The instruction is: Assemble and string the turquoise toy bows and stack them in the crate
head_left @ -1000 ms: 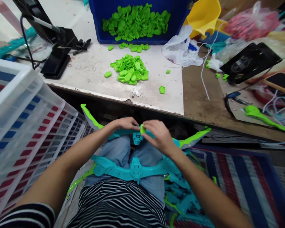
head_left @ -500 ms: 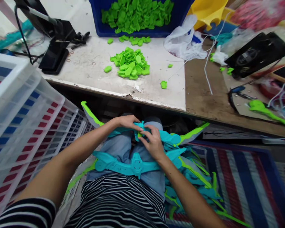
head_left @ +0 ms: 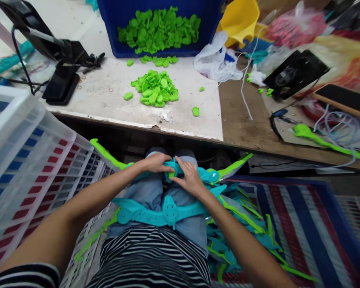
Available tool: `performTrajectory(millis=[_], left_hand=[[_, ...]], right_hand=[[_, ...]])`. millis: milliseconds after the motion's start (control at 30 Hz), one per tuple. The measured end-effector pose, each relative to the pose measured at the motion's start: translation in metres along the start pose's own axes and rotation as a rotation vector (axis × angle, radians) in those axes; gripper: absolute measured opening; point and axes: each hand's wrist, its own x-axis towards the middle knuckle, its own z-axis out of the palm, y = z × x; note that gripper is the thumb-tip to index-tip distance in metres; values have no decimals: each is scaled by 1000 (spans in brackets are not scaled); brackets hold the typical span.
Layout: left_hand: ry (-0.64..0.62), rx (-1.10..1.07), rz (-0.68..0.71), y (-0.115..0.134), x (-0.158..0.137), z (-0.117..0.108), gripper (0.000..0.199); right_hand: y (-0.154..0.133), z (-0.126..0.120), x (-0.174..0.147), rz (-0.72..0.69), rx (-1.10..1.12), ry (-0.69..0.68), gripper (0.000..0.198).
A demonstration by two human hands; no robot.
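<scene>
Across my knees lies a turquoise plastic toy bow point(head_left: 208, 175) with lime-green limb tips. My left hand point(head_left: 157, 163) is closed on the left side of its centre, thumb against the middle part. From the right, my right hand point(head_left: 190, 177) grips the same centre with thumb and fingers. Between the thumbs shows a small lime-green plastic piece point(head_left: 171, 175), set at the bow's centre; my fingers partly hide it. A second turquoise bow point(head_left: 169, 212) rests across my lap nearer my body, and my right forearm passes over its right part.
A pile of green pieces point(head_left: 157, 90) sits on the worktable point(head_left: 102, 114), before a blue bin point(head_left: 159, 53) of more. A white plastic basket point(head_left: 48, 124) stands left. More bows point(head_left: 231, 256) are heaped at right. A phone stand point(head_left: 61, 80) and black fan point(head_left: 297, 74) are on the table.
The camera view has shifted slightly, so the table things appear lower and further left. My right-hand fingers have closed in around the bow's centre; the green piece stays between the hands.
</scene>
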Motion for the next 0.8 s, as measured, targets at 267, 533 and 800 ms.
performTrajectory(millis=[267,533,800], left_hand=[[-99,-55,61,13,-14,-18,31],[263,497,64,6,-41,30,40],[336,241,-124,34,-69,77,36]], right_hand=[[42,-84,104,-43,-218,352,24],[63,-101,173,100,-339,143,27],[63,-107,176,272,-274,167,26]])
